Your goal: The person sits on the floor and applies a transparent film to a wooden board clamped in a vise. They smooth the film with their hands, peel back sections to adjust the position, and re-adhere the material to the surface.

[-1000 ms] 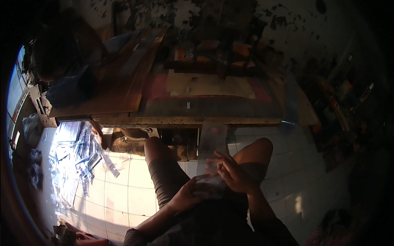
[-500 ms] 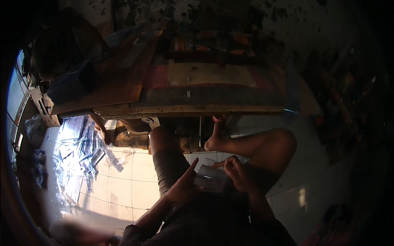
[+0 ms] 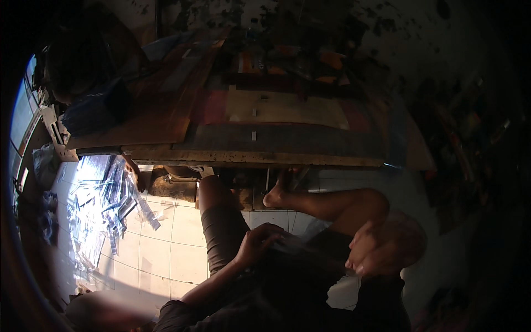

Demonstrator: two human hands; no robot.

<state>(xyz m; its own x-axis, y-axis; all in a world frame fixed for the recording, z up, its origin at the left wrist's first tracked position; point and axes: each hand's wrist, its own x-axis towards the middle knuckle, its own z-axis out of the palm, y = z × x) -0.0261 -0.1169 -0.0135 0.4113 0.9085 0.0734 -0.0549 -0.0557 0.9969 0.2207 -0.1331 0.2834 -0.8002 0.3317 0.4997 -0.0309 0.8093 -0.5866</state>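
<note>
I sit on the floor with my legs bent under a low wooden table [image 3: 249,158]. My left hand [image 3: 255,244] grips the near edge of a clear plastic sheet [image 3: 303,239] that lies across my lap. My right hand [image 3: 383,250] is blurred and sits out to the right, over my right knee, with its fingers curled. I cannot tell whether it touches the sheet or holds anything. My bare foot [image 3: 275,195] rests against the table's underside frame.
A heap of clear plastic strips and sheets [image 3: 105,200] lies on the sunlit tiled floor [image 3: 166,243] to my left. The tabletop carries flat boards and dark clutter at its far side. A window frame [image 3: 52,130] is at the far left. The right side is dark.
The clear sheet has come down from in front of me to my lap. My right hand has swung off it to the right, and my left hand keeps its hold.
</note>
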